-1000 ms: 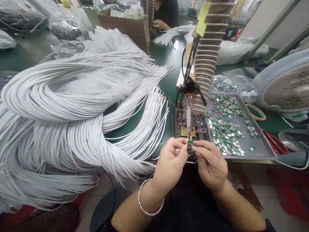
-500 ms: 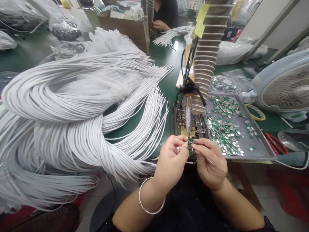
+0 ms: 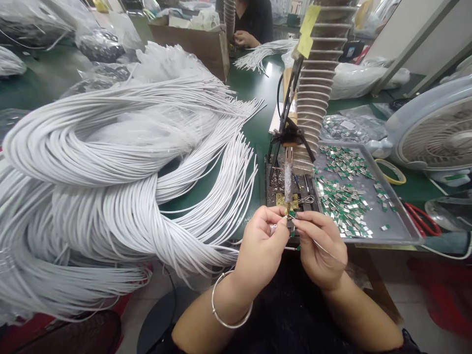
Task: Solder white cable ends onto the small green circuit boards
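My left hand (image 3: 261, 246) and my right hand (image 3: 321, 248) meet fingertip to fingertip just under the tip of a soldering iron (image 3: 287, 182) clamped on a dark stand (image 3: 275, 189). The left hand's fingers pinch a small connector with a white cable end (image 3: 273, 227). In the right hand's pinched fingers is a thin solder wire (image 3: 324, 248) that trails back over the hand. A silver bracelet (image 3: 230, 307) circles my left wrist.
Large bundles of white cables (image 3: 110, 172) cover the green table on the left. A metal tray (image 3: 391, 231) of small green and silver connectors lies right of the stand. A fan (image 3: 438, 132), red scissors (image 3: 424, 219), a ribbed fume hose (image 3: 313, 88), a cardboard box (image 3: 195, 42) and a co-worker's hand (image 3: 241, 38) surround them.
Both hands have shifted slightly upward toward the iron tip; the small green piece seen between the fingertips a second ago is now hidden by them.
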Tool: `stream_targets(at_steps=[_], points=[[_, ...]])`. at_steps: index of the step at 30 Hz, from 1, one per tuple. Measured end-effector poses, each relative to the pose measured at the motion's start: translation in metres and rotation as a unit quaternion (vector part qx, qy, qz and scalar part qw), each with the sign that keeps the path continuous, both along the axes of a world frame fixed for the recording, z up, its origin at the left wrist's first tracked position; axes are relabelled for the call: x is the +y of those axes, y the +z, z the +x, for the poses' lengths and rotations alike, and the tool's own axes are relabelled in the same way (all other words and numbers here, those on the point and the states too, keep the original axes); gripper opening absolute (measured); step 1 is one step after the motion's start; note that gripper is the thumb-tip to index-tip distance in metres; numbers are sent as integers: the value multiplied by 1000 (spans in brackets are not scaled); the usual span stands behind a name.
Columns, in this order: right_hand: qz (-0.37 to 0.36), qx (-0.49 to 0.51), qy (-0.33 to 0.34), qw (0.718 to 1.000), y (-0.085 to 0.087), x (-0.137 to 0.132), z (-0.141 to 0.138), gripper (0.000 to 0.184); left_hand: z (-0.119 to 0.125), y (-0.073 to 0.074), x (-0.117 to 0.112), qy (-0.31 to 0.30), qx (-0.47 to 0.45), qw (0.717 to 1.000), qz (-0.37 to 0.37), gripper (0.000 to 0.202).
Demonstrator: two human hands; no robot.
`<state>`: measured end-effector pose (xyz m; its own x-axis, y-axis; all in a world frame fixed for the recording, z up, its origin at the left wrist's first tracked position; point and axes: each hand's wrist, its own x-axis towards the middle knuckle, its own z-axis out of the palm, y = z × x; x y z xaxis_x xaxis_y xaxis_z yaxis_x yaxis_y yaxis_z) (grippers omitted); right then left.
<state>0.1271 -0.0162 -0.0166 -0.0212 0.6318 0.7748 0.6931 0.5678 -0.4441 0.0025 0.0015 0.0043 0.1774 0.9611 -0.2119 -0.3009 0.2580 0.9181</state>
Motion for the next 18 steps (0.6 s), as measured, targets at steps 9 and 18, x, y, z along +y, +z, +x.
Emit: stream_targets(at_steps=[9,18], points=[[-6,8,3,1000,-1,-2,1,31,-1,-3,0,2,2,1000,-2,12],[-15,22,18,999,-5,-3,1,31,0,-4,-1,6,2,1000,-22,12]])
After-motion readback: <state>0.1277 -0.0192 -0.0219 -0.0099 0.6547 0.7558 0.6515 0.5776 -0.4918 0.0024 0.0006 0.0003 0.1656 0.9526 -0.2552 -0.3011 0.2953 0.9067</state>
